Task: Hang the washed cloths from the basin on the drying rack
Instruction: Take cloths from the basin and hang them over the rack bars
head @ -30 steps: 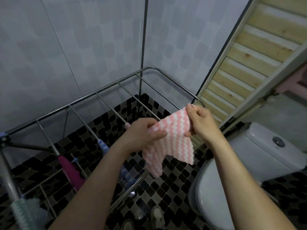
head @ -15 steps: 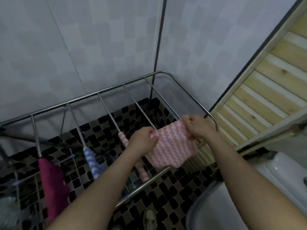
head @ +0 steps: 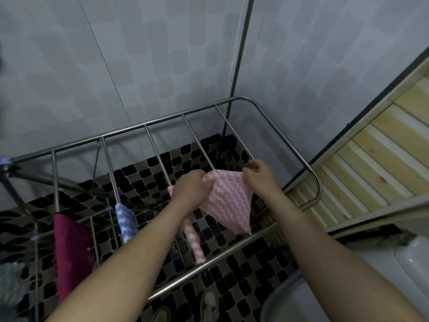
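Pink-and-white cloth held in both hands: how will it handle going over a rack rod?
Likely floppy: the pink-and-white cloth sags to a point below the left hand and right hand. Probably light, since pinches at two corners carry it. On the smooth metal rod it may slide unless draped evenly.

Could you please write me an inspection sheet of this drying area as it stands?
Surface: black-and-silver mosaic floor under the steel drying rack.
Job's things: pink-and-white cloth held at a rail near the rack's right end; magenta cloth, blue-and-white cloth and second pink cloth hang on rails; pale green cloth at left edge; basin not in view.
Clutter: shoes at the bottom edge.
Hands: left hand and right hand each pinch the cloth's top edge.
Cables: nothing seen.
Surroundings: grey tiled walls, wooden slats, toilet at right.
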`<state>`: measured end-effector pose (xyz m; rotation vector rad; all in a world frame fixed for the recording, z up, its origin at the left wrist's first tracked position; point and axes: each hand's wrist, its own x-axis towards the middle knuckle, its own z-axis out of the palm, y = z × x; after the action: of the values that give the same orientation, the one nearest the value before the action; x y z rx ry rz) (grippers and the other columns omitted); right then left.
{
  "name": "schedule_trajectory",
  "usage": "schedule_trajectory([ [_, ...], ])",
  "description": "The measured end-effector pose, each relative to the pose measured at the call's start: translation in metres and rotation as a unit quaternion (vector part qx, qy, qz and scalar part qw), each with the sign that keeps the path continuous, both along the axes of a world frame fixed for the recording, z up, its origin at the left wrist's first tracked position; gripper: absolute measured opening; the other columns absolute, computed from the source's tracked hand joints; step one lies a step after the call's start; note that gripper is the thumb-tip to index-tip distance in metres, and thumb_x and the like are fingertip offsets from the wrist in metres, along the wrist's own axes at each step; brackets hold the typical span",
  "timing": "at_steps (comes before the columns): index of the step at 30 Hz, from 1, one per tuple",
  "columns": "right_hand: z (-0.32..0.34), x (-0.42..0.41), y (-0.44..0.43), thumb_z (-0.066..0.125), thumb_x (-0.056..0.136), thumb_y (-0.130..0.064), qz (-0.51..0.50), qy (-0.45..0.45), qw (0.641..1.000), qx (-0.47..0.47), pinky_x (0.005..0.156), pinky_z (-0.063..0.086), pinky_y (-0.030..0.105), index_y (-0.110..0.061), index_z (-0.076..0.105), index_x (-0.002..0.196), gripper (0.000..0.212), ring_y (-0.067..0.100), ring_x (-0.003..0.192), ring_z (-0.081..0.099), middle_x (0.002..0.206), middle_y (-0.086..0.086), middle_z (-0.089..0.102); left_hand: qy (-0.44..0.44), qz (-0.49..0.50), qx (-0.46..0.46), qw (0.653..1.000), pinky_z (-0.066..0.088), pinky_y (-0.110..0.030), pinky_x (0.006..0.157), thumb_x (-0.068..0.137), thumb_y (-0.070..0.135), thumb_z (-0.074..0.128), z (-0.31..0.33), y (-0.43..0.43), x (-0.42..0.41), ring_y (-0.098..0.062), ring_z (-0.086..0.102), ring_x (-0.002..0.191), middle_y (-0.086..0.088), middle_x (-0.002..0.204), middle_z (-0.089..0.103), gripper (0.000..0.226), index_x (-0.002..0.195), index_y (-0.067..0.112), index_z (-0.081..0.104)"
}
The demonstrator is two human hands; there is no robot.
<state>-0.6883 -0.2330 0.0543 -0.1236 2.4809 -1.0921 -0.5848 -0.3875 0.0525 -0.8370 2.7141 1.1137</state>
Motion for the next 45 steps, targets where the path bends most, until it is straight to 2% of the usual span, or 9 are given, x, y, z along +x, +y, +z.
schedule_trajectory([
  [3,0.012,0.02,0.005,0.054,0.095,-0.031,0.06,0.013,0.997,0.048,0.092,0.044,0.03,-0.015,0.038,0.146,0.056,0.02,0.115,0.055,0.141,0.007,0.051,-0.004,-0.007,-0.003,1.0,0.041,-0.029,0.063,0.095,0.036,0.049,-0.004,-0.001,-0.002,-0.014,0.059,0.075,0.004,0.085,0.064,0.022,0.1,0.019,0.063],
  [8,0.017,0.056,0.018,0.06,0.089,-0.038,0.207,0.0,0.959,0.193,0.058,0.046,0.026,-0.01,0.072,0.086,0.03,0.022,0.073,0.068,0.079,0.004,0.071,0.028,0.001,0.027,0.999,0.048,-0.032,0.073,0.095,0.034,0.05,-0.003,-0.006,-0.011,-0.018,0.06,0.083,0.0,0.092,0.064,0.02,0.098,0.019,0.063],
  [16,0.018,0.075,0.022,0.065,0.086,-0.038,0.242,0.11,0.901,0.342,0.053,0.041,0.026,-0.018,0.049,0.067,0.032,0.018,0.056,0.052,0.061,-0.003,0.05,0.045,0.027,0.049,0.997,0.053,-0.037,0.08,0.096,0.038,0.051,-0.007,-0.005,-0.021,-0.014,0.061,0.082,0.005,0.088,0.065,0.021,0.093,0.022,0.064],
  [22,0.021,0.077,0.026,0.058,0.09,-0.048,0.23,0.114,0.92,0.297,0.063,0.055,0.031,-0.017,0.066,0.08,0.033,0.017,0.067,0.067,0.073,-0.001,0.069,0.055,0.034,0.028,0.998,0.053,-0.038,0.077,0.097,0.036,0.049,-0.011,-0.001,-0.015,-0.017,0.063,0.082,0.004,0.086,0.064,0.019,0.095,0.023,0.063],
  [27,0.015,0.075,0.03,0.055,0.092,-0.047,0.243,0.113,0.917,0.296,0.064,0.057,0.033,-0.018,0.068,0.082,0.033,0.016,0.065,0.067,0.072,-0.001,0.069,0.108,0.016,-0.028,0.994,0.05,-0.038,0.087,0.095,0.035,0.051,-0.015,-0.003,-0.007,-0.02,0.054,0.105,-0.002,0.113,0.059,0.028,0.12,0.024,0.057],
  [35,0.01,0.074,0.012,0.059,0.092,-0.042,0.234,0.08,0.925,0.287,0.056,0.048,0.028,-0.013,0.063,0.081,0.032,0.018,0.062,0.062,0.069,0.001,0.063,0.115,-0.143,-0.037,0.982,0.043,-0.033,0.087,0.096,0.031,0.052,-0.021,0.035,0.024,-0.022,0.048,0.108,-0.003,0.12,0.052,0.04,0.133,0.02,0.048],
  [38,0.011,0.077,0.011,0.057,0.092,-0.04,0.223,0.087,0.916,0.322,0.053,0.039,0.026,-0.014,0.062,0.089,0.026,0.018,0.069,0.062,0.083,0.003,0.065,0.151,-0.073,-0.062,0.984,0.042,-0.027,0.085,0.096,0.027,0.053,-0.012,0.025,0.034,-0.015,0.049,0.105,0.0,0.115,0.052,0.039,0.134,0.022,0.05],
  [42,0.014,0.093,0.001,0.055,0.094,-0.036,0.22,0.262,0.91,0.232,0.061,0.037,0.026,-0.019,0.06,0.116,0.028,0.014,0.08,0.051,0.103,0.003,0.056,0.155,0.11,-0.107,0.976,0.036,-0.022,0.074,0.091,0.023,0.06,-0.002,-0.015,0.06,-0.011,0.052,0.087,0.002,0.1,0.055,0.021,0.112,0.02,0.063],
  [45,0.012,0.113,-0.02,0.053,0.095,-0.037,0.269,0.139,0.947,0.104,0.061,0.048,0.028,-0.02,0.067,0.1,0.022,0.012,0.074,0.063,0.095,-0.004,0.067,0.089,0.177,-0.024,0.98,0.043,-0.029,0.068,0.09,0.034,0.062,-0.006,-0.031,0.075,-0.016,0.06,0.079,0.004,0.082,0.061,0.015,0.093,0.02,0.059],
])
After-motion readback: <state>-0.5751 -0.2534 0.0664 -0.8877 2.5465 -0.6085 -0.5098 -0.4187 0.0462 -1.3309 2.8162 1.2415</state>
